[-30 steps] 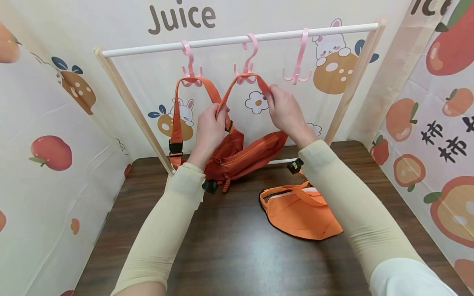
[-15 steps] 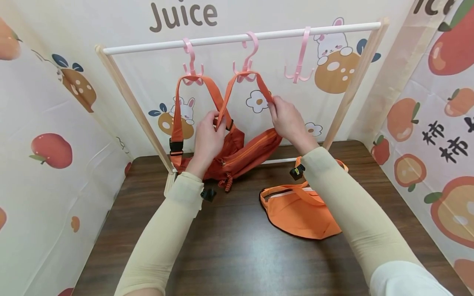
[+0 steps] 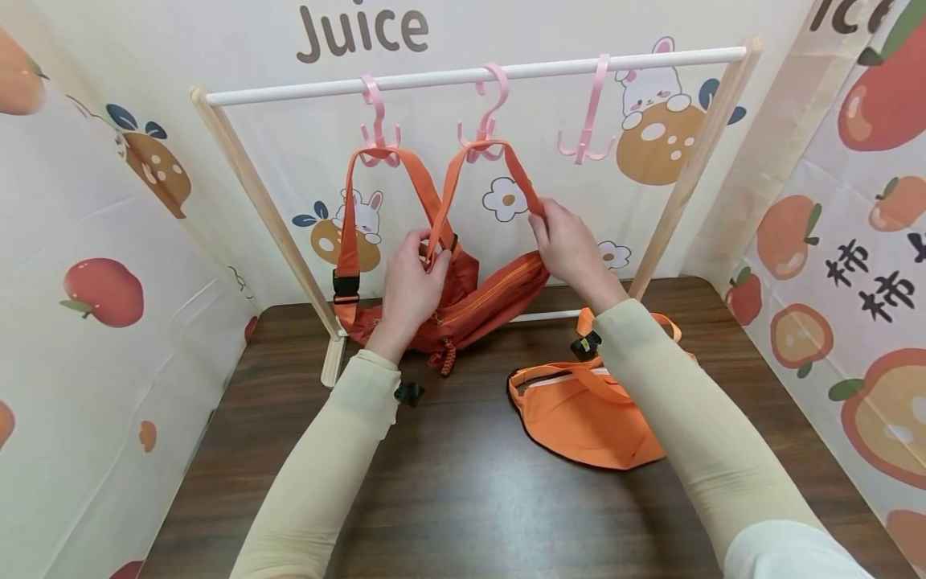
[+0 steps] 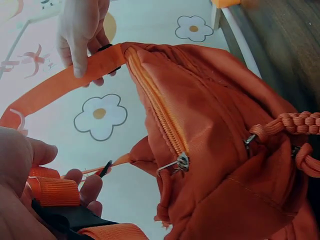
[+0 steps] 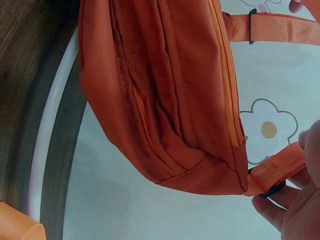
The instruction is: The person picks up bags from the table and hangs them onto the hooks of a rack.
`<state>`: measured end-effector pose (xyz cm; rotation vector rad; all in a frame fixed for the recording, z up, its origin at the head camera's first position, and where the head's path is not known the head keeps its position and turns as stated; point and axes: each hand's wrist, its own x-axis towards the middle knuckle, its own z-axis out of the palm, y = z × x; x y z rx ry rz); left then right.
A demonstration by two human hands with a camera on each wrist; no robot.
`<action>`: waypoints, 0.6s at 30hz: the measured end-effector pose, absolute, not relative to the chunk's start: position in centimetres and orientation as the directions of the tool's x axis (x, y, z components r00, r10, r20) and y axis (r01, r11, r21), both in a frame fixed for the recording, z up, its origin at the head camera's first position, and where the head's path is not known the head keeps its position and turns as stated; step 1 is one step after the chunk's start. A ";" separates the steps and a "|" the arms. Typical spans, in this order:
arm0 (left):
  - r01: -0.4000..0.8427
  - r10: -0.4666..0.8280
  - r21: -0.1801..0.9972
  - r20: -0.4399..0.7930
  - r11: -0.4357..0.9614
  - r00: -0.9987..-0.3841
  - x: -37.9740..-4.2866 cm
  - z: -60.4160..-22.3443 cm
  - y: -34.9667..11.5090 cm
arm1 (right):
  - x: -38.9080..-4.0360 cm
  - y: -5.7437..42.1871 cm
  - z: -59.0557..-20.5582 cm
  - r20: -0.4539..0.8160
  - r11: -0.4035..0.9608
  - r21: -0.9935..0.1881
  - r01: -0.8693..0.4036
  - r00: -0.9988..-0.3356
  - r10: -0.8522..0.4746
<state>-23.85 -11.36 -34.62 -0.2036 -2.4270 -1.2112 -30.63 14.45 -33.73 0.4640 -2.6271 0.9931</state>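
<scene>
A rust-red sling bag (image 3: 499, 293) with an orange zip and braided cord pulls hangs low at the rack. An orange strap (image 3: 518, 167) loops over the middle pink hook (image 3: 486, 112). My left hand (image 3: 414, 285) pinches this loop's left side; the left wrist view shows a black buckle (image 4: 67, 217) by its fingers. My right hand (image 3: 575, 249) grips the loop's right side, close above the bag and a black slider (image 5: 272, 190). Another strap loop (image 3: 349, 233) with a black buckle hangs on the left pink hook (image 3: 378, 121); whether both loops belong to one bag I cannot tell.
The white rack bar (image 3: 434, 78) spans two wooden legs. A third pink hook (image 3: 589, 121) hangs on the right without a strap. A bright orange bag (image 3: 589, 422) lies on the dark wooden table (image 3: 448, 498), partly under my right forearm. Printed cloth walls enclose three sides.
Both hands have slid downward along the strap loop on the middle hook, the right hand nearer the bag's upper end. The bag has dropped slightly. The orange bag on the table has stayed put.
</scene>
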 end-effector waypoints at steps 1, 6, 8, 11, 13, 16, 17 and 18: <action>0.307 -0.054 0.730 0.425 0.610 -0.903 -23.8 -34.7 -11.4 | -30.6 14.5 -33.8 0.378 0.706 -0.588 -0.394 -0.906 -0.190; 0.306 -0.052 0.741 0.417 0.598 -0.907 -23.6 -35.2 -11.4 | -30.4 14.7 -33.9 0.362 0.704 -0.606 -0.370 -0.917 -0.170; 0.307 -0.048 0.744 0.413 0.594 -0.909 -23.5 -35.3 -11.4 | -30.3 14.8 -34.0 0.363 0.710 -0.602 -0.365 -0.917 -0.164; 0.312 -0.036 0.742 0.412 0.593 -0.911 -23.4 -35.6 -11.5 | -30.2 14.9 -34.2 0.368 0.713 -0.597 -0.367 -0.916 -0.163; 0.318 -0.027 0.739 0.413 0.595 -0.910 -23.3 -35.7 -11.6 | -30.2 15.1 -34.3 0.370 0.712 -0.598 -0.368 -0.915 -0.162; 0.324 -0.016 0.734 0.415 0.597 -0.910 -23.1 -35.8 -11.5 | -30.0 15.4 -34.4 0.374 0.713 -0.599 -0.365 -0.914 -0.154; 0.326 -0.012 0.733 0.414 0.597 -0.910 -23.0 -35.9 -11.5 | -30.0 15.5 -34.4 0.379 0.714 -0.597 -0.365 -0.913 -0.151; 0.328 -0.007 0.733 0.413 0.596 -0.911 -22.9 -35.9 -11.5 | -30.0 15.6 -34.5 0.383 0.718 -0.593 -0.365 -0.912 -0.147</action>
